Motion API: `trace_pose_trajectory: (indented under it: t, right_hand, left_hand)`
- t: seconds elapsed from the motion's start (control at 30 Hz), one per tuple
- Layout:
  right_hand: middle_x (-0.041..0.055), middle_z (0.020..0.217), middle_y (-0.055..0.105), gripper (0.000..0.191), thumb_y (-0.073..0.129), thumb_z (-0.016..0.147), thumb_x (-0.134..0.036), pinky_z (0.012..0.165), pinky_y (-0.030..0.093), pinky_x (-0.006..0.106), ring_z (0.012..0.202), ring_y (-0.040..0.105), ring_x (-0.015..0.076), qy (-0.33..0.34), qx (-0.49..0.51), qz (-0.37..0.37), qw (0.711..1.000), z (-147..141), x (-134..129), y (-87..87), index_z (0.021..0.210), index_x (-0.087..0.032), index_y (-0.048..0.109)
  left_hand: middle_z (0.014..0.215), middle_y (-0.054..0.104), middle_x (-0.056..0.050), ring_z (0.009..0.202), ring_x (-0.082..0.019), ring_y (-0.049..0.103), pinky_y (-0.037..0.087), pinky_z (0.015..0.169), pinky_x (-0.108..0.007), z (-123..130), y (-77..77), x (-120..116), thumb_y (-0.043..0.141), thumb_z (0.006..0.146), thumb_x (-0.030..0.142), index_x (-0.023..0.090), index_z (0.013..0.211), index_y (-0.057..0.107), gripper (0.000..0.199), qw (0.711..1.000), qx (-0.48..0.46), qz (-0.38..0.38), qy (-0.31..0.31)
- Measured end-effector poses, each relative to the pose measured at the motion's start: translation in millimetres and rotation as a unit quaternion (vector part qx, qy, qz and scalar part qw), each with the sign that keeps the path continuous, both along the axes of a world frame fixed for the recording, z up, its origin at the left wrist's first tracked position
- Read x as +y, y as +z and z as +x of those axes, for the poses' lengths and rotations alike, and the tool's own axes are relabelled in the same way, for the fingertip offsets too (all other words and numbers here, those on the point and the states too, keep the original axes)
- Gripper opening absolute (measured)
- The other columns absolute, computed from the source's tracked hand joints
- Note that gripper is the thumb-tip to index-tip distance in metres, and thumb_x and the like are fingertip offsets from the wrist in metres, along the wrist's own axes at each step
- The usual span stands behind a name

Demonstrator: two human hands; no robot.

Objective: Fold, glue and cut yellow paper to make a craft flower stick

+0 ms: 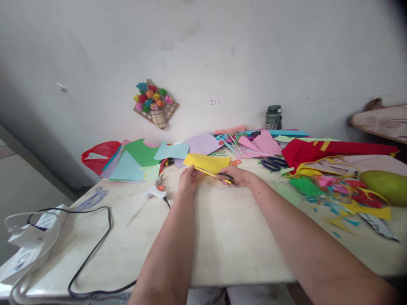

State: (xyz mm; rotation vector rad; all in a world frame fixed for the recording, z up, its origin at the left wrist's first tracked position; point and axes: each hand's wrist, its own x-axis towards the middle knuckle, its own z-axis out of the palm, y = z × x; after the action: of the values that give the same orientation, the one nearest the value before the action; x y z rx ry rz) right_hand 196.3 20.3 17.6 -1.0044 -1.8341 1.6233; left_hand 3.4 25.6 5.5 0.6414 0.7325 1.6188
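Note:
A sheet of yellow paper is held up over the middle of the table. My left hand is closed on its left end, fingers pinching the lower edge. In my right hand is a pair of scissors with dark handles, the fingers wrapped round them. The scissors lie along the paper's lower edge, where a narrow yellow strip shows. Part of the blades is hidden by the paper and fingers. Just beyond the sheet lie lilac paper and light blue paper.
Left of my arms are a white glue gun, a black cable and a power strip. A second pair of scissors lies at the back right. Paper scraps, red cloth and a green fruit are at right.

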Motion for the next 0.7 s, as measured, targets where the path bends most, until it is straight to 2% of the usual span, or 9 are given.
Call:
trace_pose_trajectory:
  t: [0.4,0.7]
  right_hand:
    - [-0.0076,0.040,0.042,0.026,0.061,0.066,-0.037,0.029,0.017,0.017,0.028,0.027,0.0014,0.013,0.002,0.022,1.000,0.4,-1.9,2.9,0.064,-0.013,0.051]
    - [-0.0065,0.040,0.045,0.028,0.061,0.066,-0.039,0.029,0.022,0.017,0.028,0.031,0.0024,0.008,-0.002,0.007,1.000,2.5,0.8,1.0,0.069,-0.012,0.054]
  left_hand:
    - [0.070,0.065,-0.007,0.064,-0.014,0.062,0.053,0.063,-0.025,-0.4,-0.7,0.6,0.053,0.076,0.012,0.010,0.076,0.057,0.005,1.000,0.012,0.005,-0.005]
    - [0.063,0.063,-0.005,0.059,-0.014,0.062,0.052,0.065,-0.029,-2.4,-1.7,1.8,0.057,0.073,0.015,0.011,0.072,0.055,0.004,1.000,0.007,0.018,0.006]
